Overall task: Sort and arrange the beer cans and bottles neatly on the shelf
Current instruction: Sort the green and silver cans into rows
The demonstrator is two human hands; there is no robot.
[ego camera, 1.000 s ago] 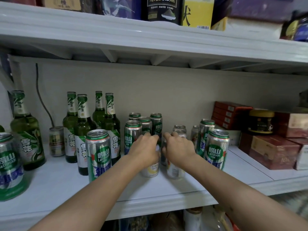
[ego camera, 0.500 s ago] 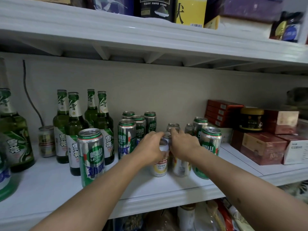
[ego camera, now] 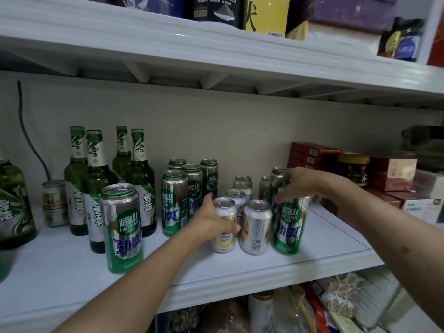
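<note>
On the white shelf (ego camera: 240, 272), my left hand (ego camera: 211, 219) holds a small yellow-and-white can (ego camera: 224, 240) from its left side, thumb across the front. Next to it on the right stands a small silver can (ego camera: 255, 227), and two more small cans (ego camera: 237, 197) stand behind. My right hand (ego camera: 302, 183) grips the top of a tall green Laoshan can (ego camera: 288, 224) at the right of that group. Left of my hands stand a cluster of tall green cans (ego camera: 174, 203), one tall green can (ego camera: 121, 227) nearer the front, and several green bottles (ego camera: 96, 188).
A large green bottle (ego camera: 14, 203) and a small can (ego camera: 54, 203) stand at the far left. Red boxes (ego camera: 312, 155), a dark jar (ego camera: 353, 167) and more boxes fill the shelf's right end. The upper shelf (ego camera: 216, 51) hangs low overhead. Bare board lies right of the tall can.
My hands have parted. The left has slid from the small can's top to its side. The right has left the small silver can and gone right onto the tall green can's top.
</note>
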